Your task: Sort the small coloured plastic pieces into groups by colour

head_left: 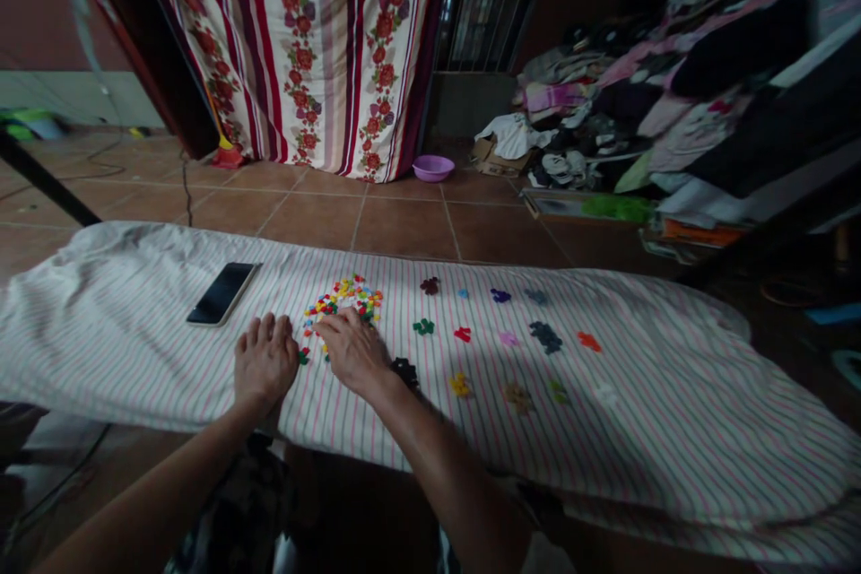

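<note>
My left hand (265, 363) lies flat on the striped cloth, fingers stretched out, with a small dark green piece beside it. My right hand (353, 350) reaches over a mixed pile of tiny coloured pieces (346, 289). Its fingertips are bent together at the pile's near left side, and whatever they pinch is too small to make out. Right of the pile, small heaps are grouped by colour, among them a dark brown heap (429, 286), a green heap (423, 326), a red heap (462, 334) and a yellow heap (460, 384). A black heap (404, 371) sits close beside my right wrist.
A phone (223, 294) lies on the cloth (134, 314) to the left. More heaps, such as a dark grey one (545, 337) and an orange one (588, 341), are farther right. Beyond are a purple basin (433, 168), a floral curtain (323, 45) and piled clothes (673, 99).
</note>
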